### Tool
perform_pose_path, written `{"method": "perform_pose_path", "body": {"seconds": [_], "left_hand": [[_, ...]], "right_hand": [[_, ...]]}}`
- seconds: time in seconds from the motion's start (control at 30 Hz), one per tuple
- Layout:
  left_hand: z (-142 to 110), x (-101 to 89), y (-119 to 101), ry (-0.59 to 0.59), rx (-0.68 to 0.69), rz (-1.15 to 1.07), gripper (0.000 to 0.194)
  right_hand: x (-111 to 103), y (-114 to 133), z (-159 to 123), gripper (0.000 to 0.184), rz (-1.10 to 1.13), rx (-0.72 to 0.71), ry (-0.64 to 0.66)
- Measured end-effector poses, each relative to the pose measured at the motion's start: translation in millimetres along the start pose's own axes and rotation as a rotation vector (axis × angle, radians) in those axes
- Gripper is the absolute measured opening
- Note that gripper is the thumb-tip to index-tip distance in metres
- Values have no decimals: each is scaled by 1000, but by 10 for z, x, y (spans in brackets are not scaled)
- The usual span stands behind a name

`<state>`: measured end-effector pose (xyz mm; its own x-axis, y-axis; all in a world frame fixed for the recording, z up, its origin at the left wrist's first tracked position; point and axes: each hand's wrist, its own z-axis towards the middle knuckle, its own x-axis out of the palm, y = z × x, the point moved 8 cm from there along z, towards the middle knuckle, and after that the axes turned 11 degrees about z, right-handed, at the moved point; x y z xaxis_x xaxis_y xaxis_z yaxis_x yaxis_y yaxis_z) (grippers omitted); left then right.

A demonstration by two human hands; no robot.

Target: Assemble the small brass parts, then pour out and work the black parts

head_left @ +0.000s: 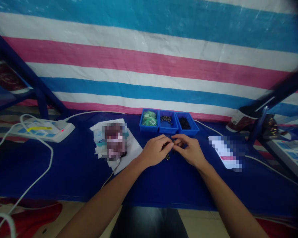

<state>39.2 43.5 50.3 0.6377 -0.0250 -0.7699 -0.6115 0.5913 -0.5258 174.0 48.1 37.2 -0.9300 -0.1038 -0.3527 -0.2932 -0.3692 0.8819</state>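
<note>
My left hand [156,150] and my right hand [190,150] meet over the blue table, fingertips almost touching. Both are closed in a pinch around something small. What sits between the fingers is mostly hidden and too small to name. Beneath the fingers of my left hand lie a few small brass-and-black pieces [167,157]. Just beyond my hands stand three blue bins in a row. The left bin [149,128] has green packets [149,118] in it, the middle bin [169,129] small metallic pieces [166,119], and the right bin [190,132] small black pieces [184,123].
Left of my hands, a blurred-out phone [115,140] lies on white paper [135,147]. A second phone [224,153] is at the right. Power strips [64,132] with white cables [51,158] flank the table [76,178]. A striped sheet [139,56] hangs behind.
</note>
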Motion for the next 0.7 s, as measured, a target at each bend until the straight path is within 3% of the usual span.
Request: {"method": "perform_pose_path", "body": {"seconds": [0.43,0.7], "left_hand": [[40,27,70,-21,-52,-116,11],[49,6,186,-49,-139,-165,14]], "right_hand": [[69,35,-29,5,-278,-84,6],[86,178,0,18,-146,-102,46]]}}
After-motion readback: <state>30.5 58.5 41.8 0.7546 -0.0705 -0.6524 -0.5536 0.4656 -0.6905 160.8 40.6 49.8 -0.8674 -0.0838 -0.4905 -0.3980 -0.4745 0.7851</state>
